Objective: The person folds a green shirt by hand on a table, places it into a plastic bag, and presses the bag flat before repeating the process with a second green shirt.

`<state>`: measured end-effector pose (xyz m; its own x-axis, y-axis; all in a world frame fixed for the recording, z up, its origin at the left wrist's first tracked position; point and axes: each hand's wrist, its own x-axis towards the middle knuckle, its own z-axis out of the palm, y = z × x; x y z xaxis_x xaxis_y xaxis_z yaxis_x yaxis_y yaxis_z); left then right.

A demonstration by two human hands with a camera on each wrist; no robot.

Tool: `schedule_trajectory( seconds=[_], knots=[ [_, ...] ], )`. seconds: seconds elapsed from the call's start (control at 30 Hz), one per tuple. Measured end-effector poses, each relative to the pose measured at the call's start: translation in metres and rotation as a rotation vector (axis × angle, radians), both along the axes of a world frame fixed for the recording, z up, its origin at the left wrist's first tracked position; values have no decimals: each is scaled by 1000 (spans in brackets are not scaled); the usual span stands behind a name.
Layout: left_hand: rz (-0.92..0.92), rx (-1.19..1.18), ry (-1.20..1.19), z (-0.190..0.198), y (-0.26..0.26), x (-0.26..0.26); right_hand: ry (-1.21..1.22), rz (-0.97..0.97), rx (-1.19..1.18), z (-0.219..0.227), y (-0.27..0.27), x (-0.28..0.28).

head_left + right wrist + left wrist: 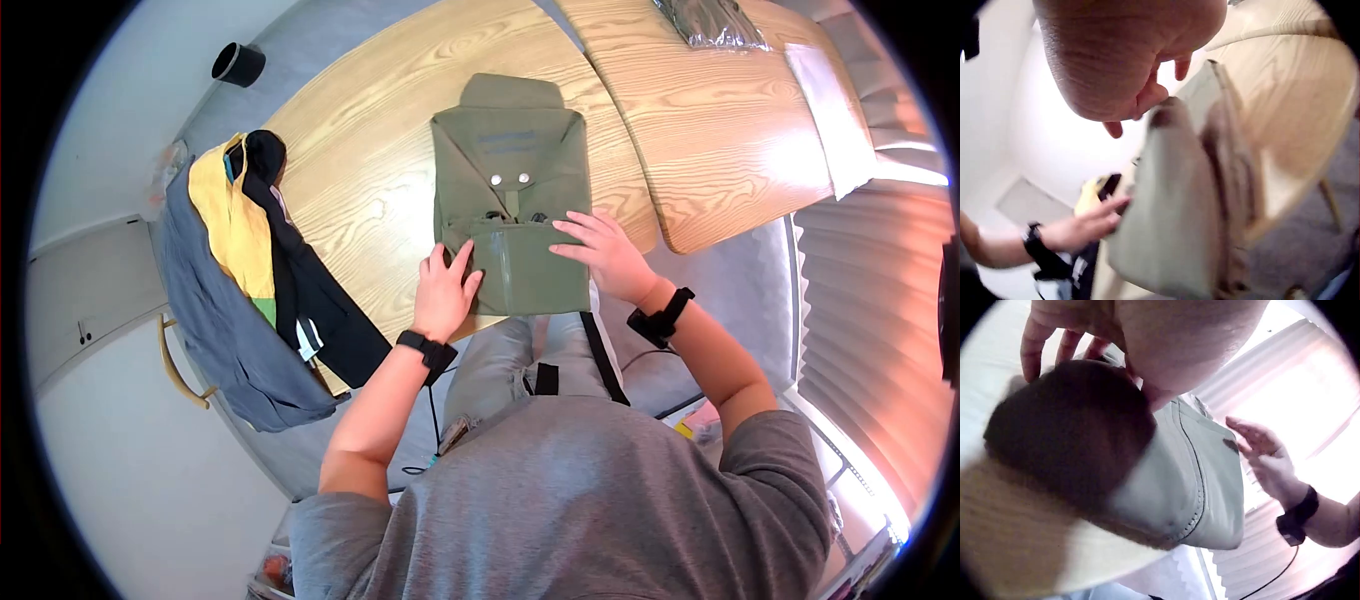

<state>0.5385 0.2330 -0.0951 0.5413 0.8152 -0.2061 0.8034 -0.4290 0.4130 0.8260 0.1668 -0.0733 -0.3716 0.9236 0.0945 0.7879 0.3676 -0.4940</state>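
Observation:
An olive-green garment (535,265), folded into a long rectangle with a flap at its far end and two light snaps, lies at the table's near edge. The left hand (446,290) rests at its left side, fingers spread over the edge of the folded part. At the right side, the right hand (608,258) touches the top of the folded part with its fingers extended. In the left wrist view the green cloth (1213,481) shows a stitched seam; in the right wrist view its layers (1166,206) stand slightly raised, partly blurred.
Grey, yellow and black clothes (235,230) hang over the table's left edge. A second table (690,130) at the right bears a plastic-wrapped dark item (712,24) and a white cloth (830,120). A black bin (239,65) stands beyond, at the far left.

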Motion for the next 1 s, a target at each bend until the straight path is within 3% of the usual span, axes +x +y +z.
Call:
schedule_trajectory(
  seconds=[0.07,0.13,0.2,0.27,0.43,0.57,0.8,1.0],
  knots=[
    [5,-46,-26,-2,-4,-11,-48,32,-4,-18,-7,7],
    [67,-198,-219,5,3,-19,-127,63,6,-31,0,12],
    [64,-82,-100,10,8,-27,-176,86,-27,-42,4,18],
    [-448,253,-49,8,27,-36,-194,131,-24,-50,7,20],
    [-741,256,26,-13,65,-29,-192,124,-21,-53,6,22],
    [-753,38,-68,-9,79,-24,-81,81,-53,-60,8,23],
    [-796,62,-71,-16,84,-26,44,77,-93,-56,9,25],
    [-583,-113,-240,-21,83,-25,165,54,-140,-41,6,30]
  ],
)
